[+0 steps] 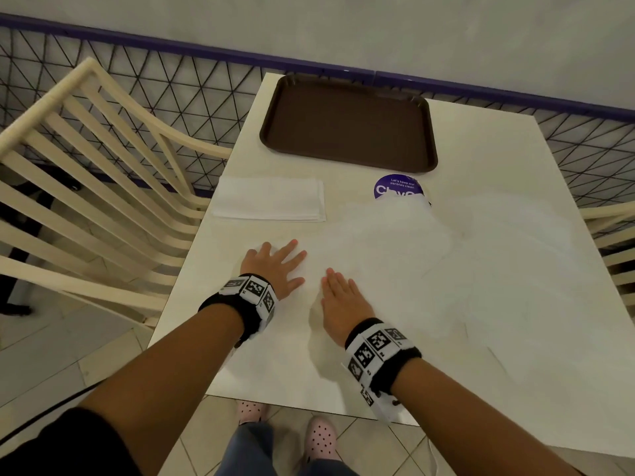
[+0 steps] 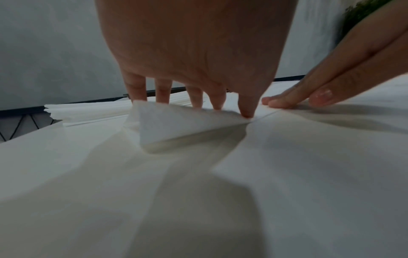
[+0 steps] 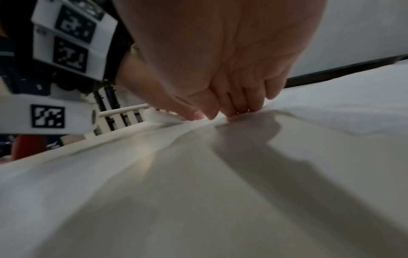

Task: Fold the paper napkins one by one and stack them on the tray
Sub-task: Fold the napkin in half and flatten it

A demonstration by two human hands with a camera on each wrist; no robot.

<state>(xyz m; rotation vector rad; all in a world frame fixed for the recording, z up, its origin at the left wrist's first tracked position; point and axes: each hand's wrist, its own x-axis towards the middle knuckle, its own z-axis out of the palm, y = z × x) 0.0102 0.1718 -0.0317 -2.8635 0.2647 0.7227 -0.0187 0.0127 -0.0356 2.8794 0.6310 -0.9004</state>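
Observation:
A large unfolded white napkin (image 1: pixel 378 242) lies spread over the middle of the white table (image 1: pixel 515 159). Both hands lie flat on its near left part. My left hand (image 1: pixel 275 266) has its fingers spread, and their tips press the paper (image 2: pixel 194 97) just behind a raised, turned-up corner (image 2: pixel 176 125). My right hand (image 1: pixel 338 293) lies beside it with its fingers together, pressing the sheet (image 3: pixel 232 104). A stack of white napkins (image 1: pixel 269 199) sits beyond the left hand. The brown tray (image 1: pixel 347 125) at the far edge holds nothing.
A round purple sticker (image 1: pixel 395 187) on the table is partly covered by the spread napkin. Cream slatted chairs stand at the left (image 1: pixel 103 166) and right (image 1: pixel 611 235). A black mesh fence (image 1: pixel 154 73) runs behind the table.

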